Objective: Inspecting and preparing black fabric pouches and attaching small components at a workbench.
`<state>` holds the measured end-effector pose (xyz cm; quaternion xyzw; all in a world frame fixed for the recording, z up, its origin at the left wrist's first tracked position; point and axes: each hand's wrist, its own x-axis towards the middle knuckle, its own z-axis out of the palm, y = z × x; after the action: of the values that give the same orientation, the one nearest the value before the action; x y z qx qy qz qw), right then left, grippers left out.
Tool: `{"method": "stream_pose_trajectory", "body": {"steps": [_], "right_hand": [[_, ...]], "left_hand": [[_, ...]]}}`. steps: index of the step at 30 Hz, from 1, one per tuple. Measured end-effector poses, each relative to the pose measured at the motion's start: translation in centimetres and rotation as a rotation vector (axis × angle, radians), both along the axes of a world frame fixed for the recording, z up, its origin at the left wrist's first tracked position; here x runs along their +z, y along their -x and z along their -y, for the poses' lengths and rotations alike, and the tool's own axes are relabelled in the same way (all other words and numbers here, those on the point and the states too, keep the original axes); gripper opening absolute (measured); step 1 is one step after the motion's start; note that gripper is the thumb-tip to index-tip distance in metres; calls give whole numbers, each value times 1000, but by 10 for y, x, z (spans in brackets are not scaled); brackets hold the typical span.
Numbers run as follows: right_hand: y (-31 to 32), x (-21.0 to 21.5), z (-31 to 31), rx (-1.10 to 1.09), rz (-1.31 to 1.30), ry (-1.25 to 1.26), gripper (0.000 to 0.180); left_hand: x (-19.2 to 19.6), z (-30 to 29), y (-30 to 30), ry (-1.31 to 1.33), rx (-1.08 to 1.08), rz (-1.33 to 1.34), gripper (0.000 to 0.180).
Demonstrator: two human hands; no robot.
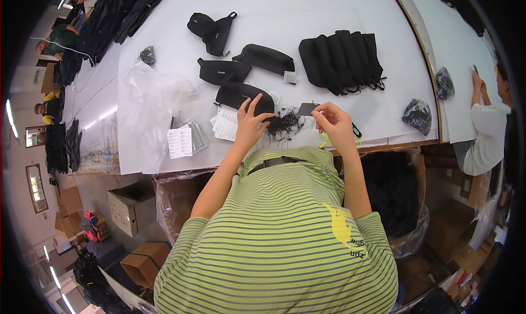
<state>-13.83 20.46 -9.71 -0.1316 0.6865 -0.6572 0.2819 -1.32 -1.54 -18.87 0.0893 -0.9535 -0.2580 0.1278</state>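
My left hand [250,122] rests at the near edge of a black fabric pouch [246,96], its fingers apart and touching the cloth. Between the thumb and fingers of my right hand [335,127] is a small dark hang tag [308,109], pinched at its right side. A tangle of thin black strings [286,122] lies between my hands. Close to my left hand, white printed labels [224,123] are spread beside the pouch. More black pouches [224,71] lie just beyond, one with a white label [290,77] at its edge.
A row of overlapping black pouches [341,62] lies at the back right. Clear plastic film [150,95] and a stack of white labels [181,142] are on the left. A bagged black bundle [417,117] sits by the right table edge. A co-worker [485,125] is farther right.
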Motion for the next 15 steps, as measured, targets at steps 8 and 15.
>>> {"method": "stream_pose_trajectory", "body": {"steps": [8, 15], "right_hand": [[-8, -1, 10, 75, 44, 13, 11], [-9, -6, 7, 78, 49, -8, 12]], "left_hand": [[-9, 7, 9, 87, 0, 16, 43], [3, 44, 23, 186, 122, -32, 51]]}}
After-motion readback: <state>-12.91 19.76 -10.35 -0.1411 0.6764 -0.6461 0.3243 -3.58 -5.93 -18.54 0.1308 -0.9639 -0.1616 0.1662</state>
